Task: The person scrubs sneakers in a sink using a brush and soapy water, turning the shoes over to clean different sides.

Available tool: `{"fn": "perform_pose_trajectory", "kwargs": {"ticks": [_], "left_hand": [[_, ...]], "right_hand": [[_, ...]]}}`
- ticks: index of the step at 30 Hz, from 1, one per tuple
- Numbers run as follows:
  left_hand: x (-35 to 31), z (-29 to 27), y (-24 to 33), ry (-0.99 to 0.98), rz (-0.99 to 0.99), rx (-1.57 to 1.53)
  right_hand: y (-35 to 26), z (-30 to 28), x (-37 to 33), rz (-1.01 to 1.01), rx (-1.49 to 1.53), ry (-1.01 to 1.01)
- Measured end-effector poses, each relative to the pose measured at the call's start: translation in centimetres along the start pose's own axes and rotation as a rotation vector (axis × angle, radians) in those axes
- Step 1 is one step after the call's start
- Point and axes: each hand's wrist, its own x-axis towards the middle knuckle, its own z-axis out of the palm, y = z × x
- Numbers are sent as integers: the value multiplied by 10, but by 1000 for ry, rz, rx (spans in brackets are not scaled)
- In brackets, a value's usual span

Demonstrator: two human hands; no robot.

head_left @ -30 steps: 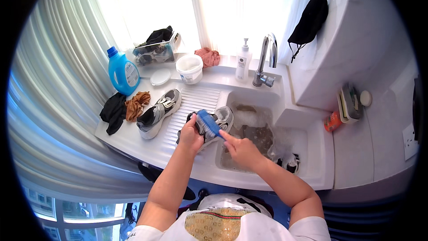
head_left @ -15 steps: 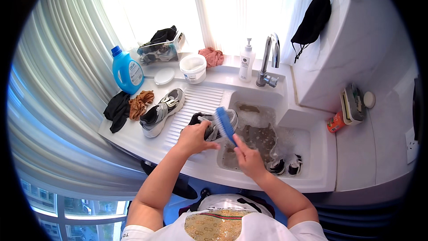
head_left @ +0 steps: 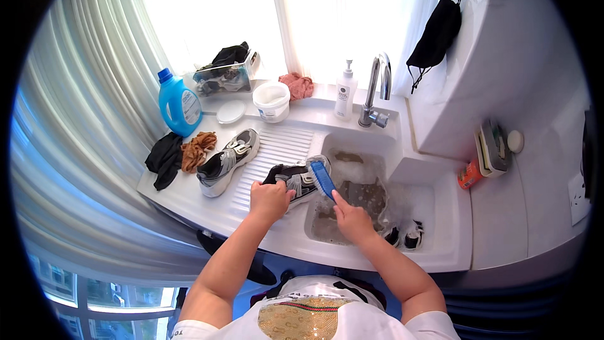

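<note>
My left hand (head_left: 270, 200) is closed on the heel end of a grey and black sneaker (head_left: 294, 179), whose toe points right over the sink's edge. In my right hand (head_left: 354, 219) is a blue scrub brush (head_left: 323, 179), held by its handle with the bristles against the sneaker's toe. The matching sneaker (head_left: 228, 162) lies to the left, across the edge of the ribbed washboard (head_left: 284, 140). Under the brush, the white sink (head_left: 440, 249) holds murky, sudsy water (head_left: 362, 198). Two small black and white items (head_left: 404, 234) rest at the sink's right front; their kind is unclear.
Behind stand a blue detergent jug (head_left: 179, 106), a white tub (head_left: 272, 104), a pump bottle (head_left: 344, 93) and a chrome faucet (head_left: 375, 91). Black cloth (head_left: 165, 158) and brown cloth (head_left: 198, 151) lie at left. An orange container (head_left: 469, 174) is on the right ledge.
My left hand has gone from spread fingers above the sneaker to a grip at its heel end. The brush has shifted slightly right and down over the toe.
</note>
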Motion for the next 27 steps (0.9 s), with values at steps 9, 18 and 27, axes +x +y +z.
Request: {"fn": "perform_pose_trajectory", "kwargs": {"ticks": [9,18,27], "left_hand": [[-4,0,1,-6,-149,-95],[-5,-1,5,244,-112,-125],[-15,9,8,317,89,-93]], "right_hand": [[-25,1,-10,-57,94,-80],[-30,-31,5,-1,236,-20],[-24,-14,40,-110,-48,-121]]}}
